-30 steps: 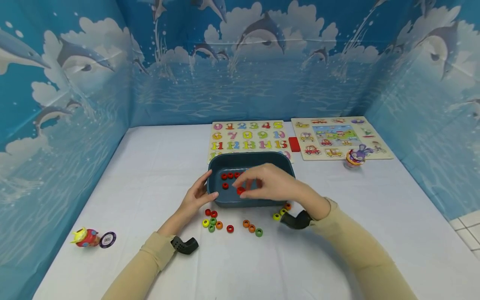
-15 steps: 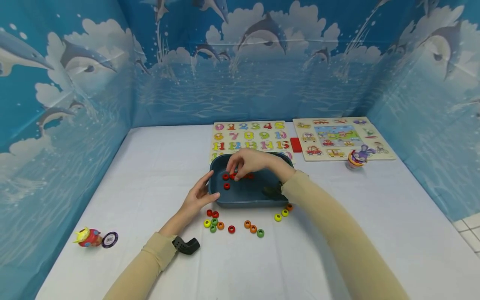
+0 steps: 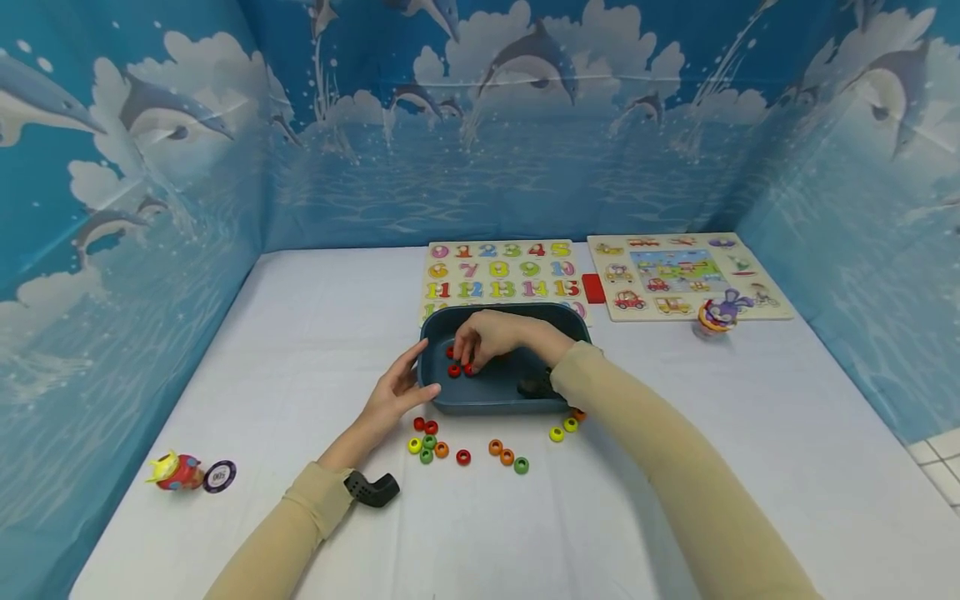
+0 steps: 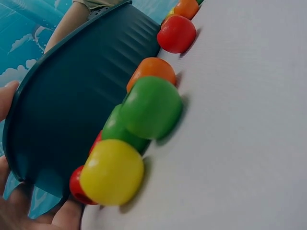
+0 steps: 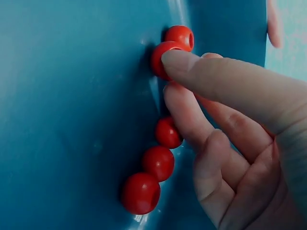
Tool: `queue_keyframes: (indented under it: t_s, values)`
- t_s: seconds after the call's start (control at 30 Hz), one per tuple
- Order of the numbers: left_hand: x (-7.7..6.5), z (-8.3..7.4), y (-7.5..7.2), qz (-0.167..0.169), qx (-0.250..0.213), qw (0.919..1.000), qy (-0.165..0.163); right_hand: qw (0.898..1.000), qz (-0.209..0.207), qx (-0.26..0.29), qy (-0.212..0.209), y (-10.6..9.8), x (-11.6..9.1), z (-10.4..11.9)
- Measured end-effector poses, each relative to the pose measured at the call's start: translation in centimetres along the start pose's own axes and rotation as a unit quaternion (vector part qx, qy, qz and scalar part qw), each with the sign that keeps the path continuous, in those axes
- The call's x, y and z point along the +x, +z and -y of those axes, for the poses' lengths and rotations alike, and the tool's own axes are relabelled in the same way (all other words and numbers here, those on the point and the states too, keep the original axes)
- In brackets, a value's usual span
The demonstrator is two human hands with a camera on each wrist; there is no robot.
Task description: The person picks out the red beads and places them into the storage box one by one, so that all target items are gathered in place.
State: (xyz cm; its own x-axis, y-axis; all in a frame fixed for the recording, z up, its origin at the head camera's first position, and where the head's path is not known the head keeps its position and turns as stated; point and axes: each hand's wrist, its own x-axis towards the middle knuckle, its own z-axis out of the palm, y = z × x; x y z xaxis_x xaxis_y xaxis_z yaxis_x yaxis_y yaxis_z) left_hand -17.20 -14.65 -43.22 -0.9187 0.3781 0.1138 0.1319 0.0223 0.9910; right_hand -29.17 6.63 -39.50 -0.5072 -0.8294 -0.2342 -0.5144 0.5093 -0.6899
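At right hand [image 3: 495, 337], part-hidden bead [image 5: 159, 52]

Head view: brightly, evenly lit; soft shadow cast on white cloth [image 3: 322, 325] beside right sleeve [image 3: 675, 450]; backdrop [image 3: 847, 208] slightly hazed at right. Left wrist view: dimmer; tray [image 4: 72, 105] sunk in darkness; yellow bead [image 4: 112, 172] softly blurred, shadowed rightward. Right wrist view: dim, blue-cast; glints caught on red beads [image 5: 159, 163].

Glossy, smooth beads [image 5: 140, 193], a smooth plastic-looking tray [image 3: 487, 408] with faint sheen, and a matt, cloth-like table cover [image 3: 315, 333]
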Motion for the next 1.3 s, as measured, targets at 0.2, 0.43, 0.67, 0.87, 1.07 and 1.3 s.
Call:
queue_keyframes:
  t_s: [0.2, 0.43, 0.67, 0.87, 1.07, 1.3]
  values:
    - [0.0, -0.1, 0.0, 0.000, 0.001, 1.0000, 0.000, 1.000, -0.013, -0.021, -0.004, -0.9, -0.8, 0.8]
    - [0.1, 0.3, -0.1, -0.003, -0.005, 1.0000, -0.005, 0.991, -0.118, -0.035, -0.052, -2.7, -5.9, 5.2]
    - [0.7, 2.0, -0.6, -0.009, -0.006, 0.9999, -0.001, 0.976, -0.170, 0.017, -0.136, 3.2, -10.3, 7.8]
    - [0.7, 2.6, -0.7, -0.016, 0.000, 0.9998, 0.011, 0.970, -0.185, 0.032, -0.153, 9.9, -10.2, 6.1]
    - [0.7, 2.6, -0.6, -0.016, 0.003, 0.9998, 0.008, 0.960, -0.220, 0.032, -0.171, 13.5, -9.1, 4.2]
    - [0.6, 2.4, -0.5, -0.022, 0.001, 0.9998, -0.001, 0.957, -0.235, 0.026, -0.170, 15.0, -8.1, 3.2]
